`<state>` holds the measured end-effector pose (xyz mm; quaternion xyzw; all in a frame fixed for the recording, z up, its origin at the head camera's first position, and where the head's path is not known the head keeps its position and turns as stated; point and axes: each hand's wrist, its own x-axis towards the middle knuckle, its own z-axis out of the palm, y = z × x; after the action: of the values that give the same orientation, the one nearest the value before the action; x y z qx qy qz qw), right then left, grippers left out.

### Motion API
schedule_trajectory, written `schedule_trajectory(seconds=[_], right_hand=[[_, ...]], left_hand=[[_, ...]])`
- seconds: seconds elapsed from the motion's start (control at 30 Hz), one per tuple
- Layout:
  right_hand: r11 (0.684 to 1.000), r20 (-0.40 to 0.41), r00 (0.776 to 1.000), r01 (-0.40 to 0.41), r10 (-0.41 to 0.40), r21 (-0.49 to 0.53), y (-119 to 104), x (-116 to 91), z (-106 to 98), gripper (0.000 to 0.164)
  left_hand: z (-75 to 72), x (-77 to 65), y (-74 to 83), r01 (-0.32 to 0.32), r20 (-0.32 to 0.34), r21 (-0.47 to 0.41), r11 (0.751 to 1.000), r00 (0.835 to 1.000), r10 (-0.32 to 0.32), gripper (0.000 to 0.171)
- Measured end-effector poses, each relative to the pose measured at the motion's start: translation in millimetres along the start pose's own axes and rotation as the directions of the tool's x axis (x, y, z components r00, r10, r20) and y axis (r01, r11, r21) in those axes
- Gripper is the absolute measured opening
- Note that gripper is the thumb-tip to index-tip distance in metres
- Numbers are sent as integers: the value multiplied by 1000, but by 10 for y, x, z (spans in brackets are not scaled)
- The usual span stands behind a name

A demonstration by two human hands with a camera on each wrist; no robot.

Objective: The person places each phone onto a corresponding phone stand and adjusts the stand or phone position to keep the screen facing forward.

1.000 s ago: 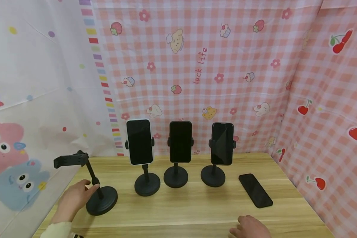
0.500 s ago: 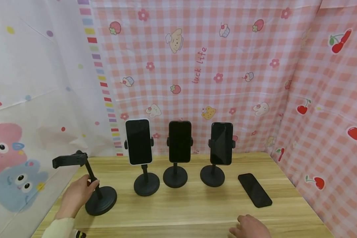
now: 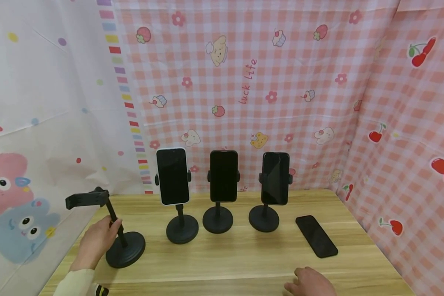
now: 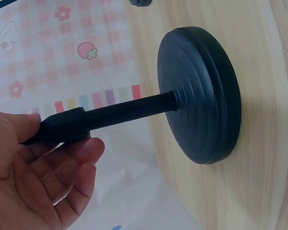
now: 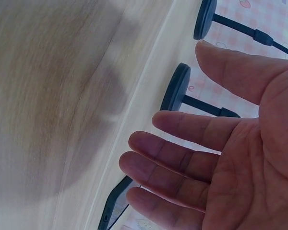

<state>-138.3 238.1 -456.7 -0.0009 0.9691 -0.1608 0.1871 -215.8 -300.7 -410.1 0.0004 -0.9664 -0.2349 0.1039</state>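
My left hand (image 3: 96,244) pinches the pole of a black phone stand (image 3: 127,253) at the left of the table. In the left wrist view, the thumb and fingers (image 4: 89,151) are at the stand's collar (image 4: 67,125), above its round base (image 4: 197,96). The stand's clamp (image 3: 86,200) holds no phone and points left. Near the front edge of the head view, my right hand (image 3: 311,283) holds nothing. The right wrist view shows its fingers (image 5: 182,165) relaxed and spread. Nearest to it lies a black phone (image 3: 316,236), flat on the table.
Three more black stands stand in a row, each with an upright phone: a white-edged phone (image 3: 173,176), a black phone (image 3: 223,176) in the middle, and another (image 3: 275,179) at right. A pink checked cloth (image 3: 244,82) hangs behind the wooden table (image 3: 214,263).
My left hand has slid slightly up the stand's pole and closed more around it. The stands, phones and right hand look nearly unmoved.
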Motion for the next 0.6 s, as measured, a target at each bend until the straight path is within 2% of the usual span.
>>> schedule_trajectory(seconds=[0.23, 0.4, 0.6], right_hand=[[1000, 11, 1000, 15, -15, -3, -9, -9, -3, 48], [1000, 6, 1000, 18, -18, 0, -11, -19, -3, 48], [1000, 6, 1000, 17, -17, 3, -10, -20, -5, 48]], left_hand=[[9, -14, 11, -15, -24, 8, 1000, 1000, 16, 31], [-4, -40, 57, 1, -3, 21, 1000, 1000, -1, 34], [17, -81, 126, -12, -7, 45, 999, 1000, 13, 34]])
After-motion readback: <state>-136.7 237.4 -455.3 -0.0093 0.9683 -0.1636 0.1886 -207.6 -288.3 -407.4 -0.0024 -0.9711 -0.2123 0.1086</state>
